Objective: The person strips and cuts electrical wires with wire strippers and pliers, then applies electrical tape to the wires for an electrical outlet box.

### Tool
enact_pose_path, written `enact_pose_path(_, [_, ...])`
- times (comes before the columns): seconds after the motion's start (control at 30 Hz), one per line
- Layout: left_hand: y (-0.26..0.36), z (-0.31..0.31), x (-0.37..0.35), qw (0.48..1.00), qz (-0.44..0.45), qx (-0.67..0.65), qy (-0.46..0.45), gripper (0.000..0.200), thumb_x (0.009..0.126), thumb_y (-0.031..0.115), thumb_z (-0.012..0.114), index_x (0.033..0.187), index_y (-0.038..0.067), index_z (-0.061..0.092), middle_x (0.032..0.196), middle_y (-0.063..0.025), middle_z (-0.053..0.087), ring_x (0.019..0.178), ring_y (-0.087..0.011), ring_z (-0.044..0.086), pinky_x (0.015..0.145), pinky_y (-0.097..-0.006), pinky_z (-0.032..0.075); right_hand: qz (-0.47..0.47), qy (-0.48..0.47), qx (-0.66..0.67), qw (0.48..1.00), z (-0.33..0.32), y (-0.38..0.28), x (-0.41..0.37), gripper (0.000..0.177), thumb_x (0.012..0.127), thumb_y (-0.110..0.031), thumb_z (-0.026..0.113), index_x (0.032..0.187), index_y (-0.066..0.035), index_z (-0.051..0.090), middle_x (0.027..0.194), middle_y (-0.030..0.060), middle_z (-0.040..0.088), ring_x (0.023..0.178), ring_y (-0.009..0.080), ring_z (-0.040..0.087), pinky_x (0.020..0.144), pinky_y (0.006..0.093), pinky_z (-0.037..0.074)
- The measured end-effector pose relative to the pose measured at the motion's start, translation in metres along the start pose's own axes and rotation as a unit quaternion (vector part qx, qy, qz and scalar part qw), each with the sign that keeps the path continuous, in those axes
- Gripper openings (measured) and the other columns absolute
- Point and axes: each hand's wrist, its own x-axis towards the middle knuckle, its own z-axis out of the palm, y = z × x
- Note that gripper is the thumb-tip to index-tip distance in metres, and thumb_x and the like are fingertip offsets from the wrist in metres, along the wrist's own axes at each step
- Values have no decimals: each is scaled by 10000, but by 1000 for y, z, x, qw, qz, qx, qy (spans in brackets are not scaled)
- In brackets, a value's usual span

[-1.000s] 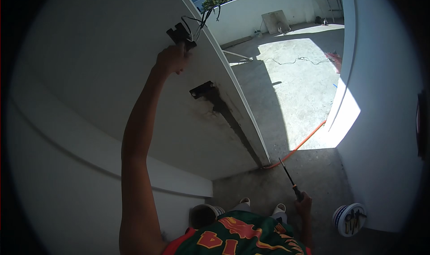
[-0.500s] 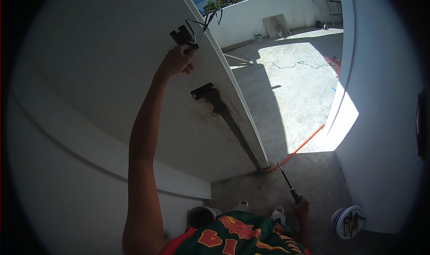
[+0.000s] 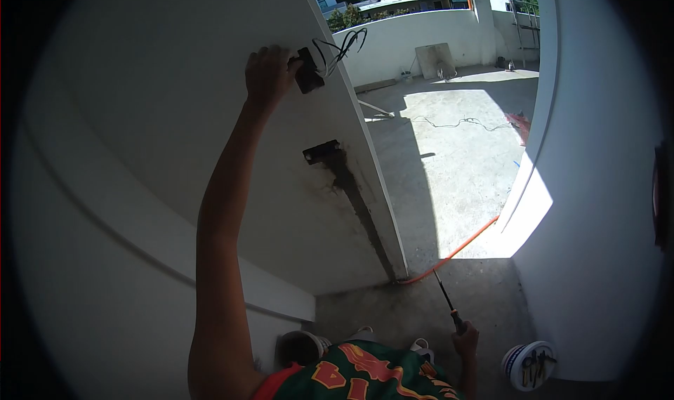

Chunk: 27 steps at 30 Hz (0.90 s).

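My left hand is raised to the wall at the left side of a dark electrical box. Its fingers lie against the wall, the nearest digit touching the box's edge; part of the grip is hidden. Black and white wires stick out of this box. Below it, a second dark box sits at the top of a rough, filled channel running down to the floor. Low on the right, my right hand is closed around the handle of a long screwdriver, its shaft pointing up and away.
An orange conduit crosses the doorway floor from the wall's foot. A white bucket with tools on it stands at right; another bucket is by my feet at left. Outside, a board leans on the parapet.
My left hand has moved from the box's lower edge up to its left side. My view has tilted up slightly. The screwdriver stays in my right hand.
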Motion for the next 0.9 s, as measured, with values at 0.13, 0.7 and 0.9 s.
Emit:
enact_pose_path(0.13, [-5, 5, 2, 998, 29, 26, -57, 208, 841, 309, 664, 794, 107, 670, 755, -53, 615, 712, -240, 617, 662, -376, 441, 19, 11, -14, 1000, 2, 3, -2, 175, 646, -103, 632, 765, 5, 560, 676, 204, 597, 694, 431, 607, 635, 483, 447])
enact_pose_path(0.7, [37, 10, 6, 922, -334, -167, -100, 355, 872, 378, 577, 789, 69, 730, 710, -149, 687, 694, -348, 687, 640, -437, 558, -6, 12, -13, 1000, 9, 5, 3, 174, 633, -98, 625, 746, 10, 548, 656, 206, 580, 689, 443, 598, 626, 480, 444])
enact_pose_path(0.9, [39, 19, 5, 962, -265, -25, -65, 339, 892, 312, 529, 733, 68, 703, 700, -151, 683, 667, -350, 681, 619, -460, 551, 11, 10, -12, 1000, 5, 11, 0, 180, 631, -102, 628, 754, 8, 557, 674, 212, 585, 705, 439, 599, 642, 484, 441])
